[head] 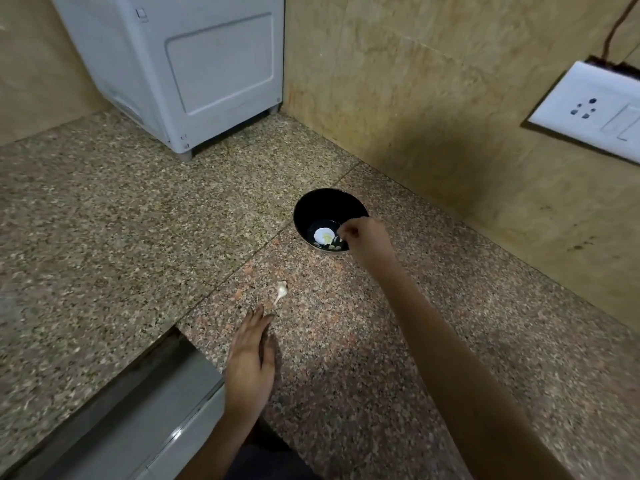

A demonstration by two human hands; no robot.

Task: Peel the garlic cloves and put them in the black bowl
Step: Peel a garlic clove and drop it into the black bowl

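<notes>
Hovering over the near rim of the round black bowl (pixel 322 206), the person's right hand (pixel 367 237) has its fingers (pixel 345 233) curled; whether they pinch anything cannot be told. The left hand (pixel 251 353) lies flat, fingers straight, on the speckled granite counter (pixel 121 220), just short of a small white stalked garlic piece (pixel 281 291). Pale cloves (pixel 334 247) lie inside the bowl.

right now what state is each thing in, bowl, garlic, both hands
black bowl: upright on counter, holding garlic
peeled cloves: lying in the bowl's bottom
garlic piece: lying on counter, untouched, just past left fingertips
left hand: flat on counter, fingers straight
right hand: over bowl's near rim, fingers curled, contents unclear
</notes>
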